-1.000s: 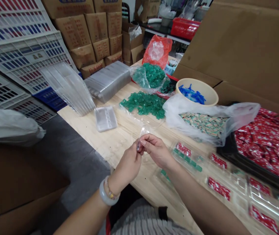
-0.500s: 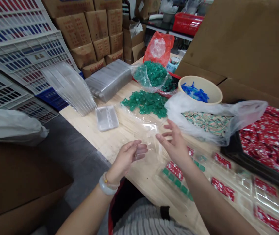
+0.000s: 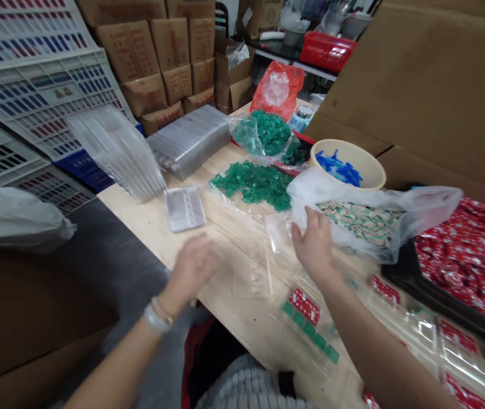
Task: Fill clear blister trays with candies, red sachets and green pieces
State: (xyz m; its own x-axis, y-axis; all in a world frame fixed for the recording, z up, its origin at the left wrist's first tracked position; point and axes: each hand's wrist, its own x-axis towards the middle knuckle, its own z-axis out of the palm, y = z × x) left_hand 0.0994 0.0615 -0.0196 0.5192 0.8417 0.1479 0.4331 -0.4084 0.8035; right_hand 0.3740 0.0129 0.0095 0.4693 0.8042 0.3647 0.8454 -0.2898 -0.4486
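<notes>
My left hand (image 3: 195, 264) is blurred above the table's near edge, its fingers smeared by motion. A clear plastic tray (image 3: 251, 272) lies flat on the wood, just right of that hand. My right hand (image 3: 314, 241) has its thumb and fingers apart, by the near edge of a white plastic bag (image 3: 306, 190) of small striped pieces (image 3: 364, 218). Under its fingers is another clear plastic piece (image 3: 279, 233). Below the right forearm sits a clear tray with a red packet (image 3: 305, 305) and a row of green pieces (image 3: 310, 329).
Green pieces (image 3: 253, 184) are heaped mid-table. Stacked clear trays (image 3: 191, 139) and a small stack (image 3: 185, 209) stand left of them. A cream bowl (image 3: 374, 167) holds blue pieces. Red packets (image 3: 472, 255) fill a black container at right. Cartons (image 3: 127, 51) and white crates (image 3: 63, 96) stand behind.
My left hand has moved left and away from the clear tray, which now lies flat. My right hand has shifted slightly right, toward the white bag.
</notes>
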